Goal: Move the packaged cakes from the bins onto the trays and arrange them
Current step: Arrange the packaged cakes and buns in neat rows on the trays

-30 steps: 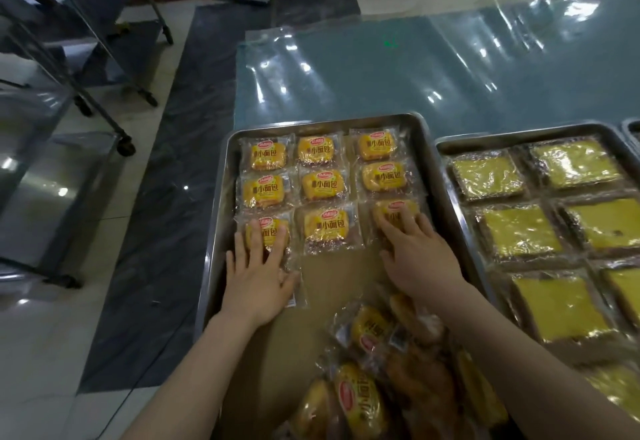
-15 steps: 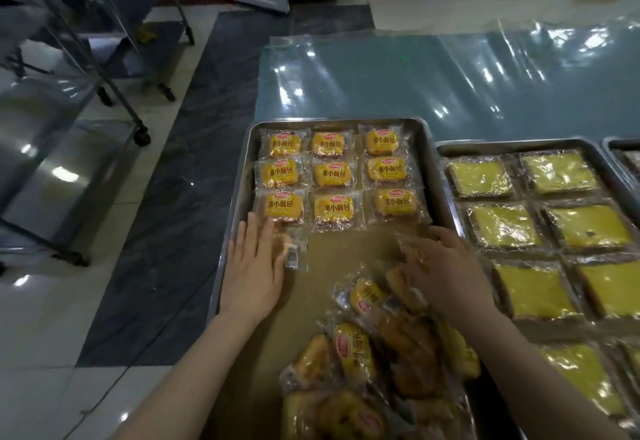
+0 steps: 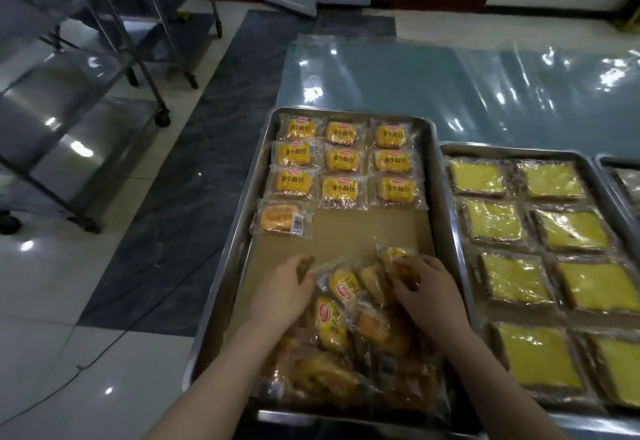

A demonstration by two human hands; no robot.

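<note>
A metal tray (image 3: 239,259) lined with brown paper holds three neat rows of small packaged cakes (image 3: 342,161) with yellow labels at its far end. One more packet (image 3: 281,218) lies face down at the left, starting a fourth row. A loose pile of packaged cakes (image 3: 337,332) fills the tray's near end. My left hand (image 3: 284,290) rests on the left edge of the pile, fingers curled against a packet. My right hand (image 3: 420,290) grips a packet (image 3: 394,255) at the top right of the pile.
To the right stands a second tray (image 3: 446,155) filled with wrapped yellow square cakes (image 3: 493,219). A third tray's corner (image 3: 602,162) shows at the far right. The table is covered with shiny plastic film (image 3: 450,89). Wheeled metal racks (image 3: 86,100) stand on the floor to the left.
Both hands have pulled back from the third row to the loose pile. My left hand let go of the face-down packet at the left. My right hand has closed on a packet.
</note>
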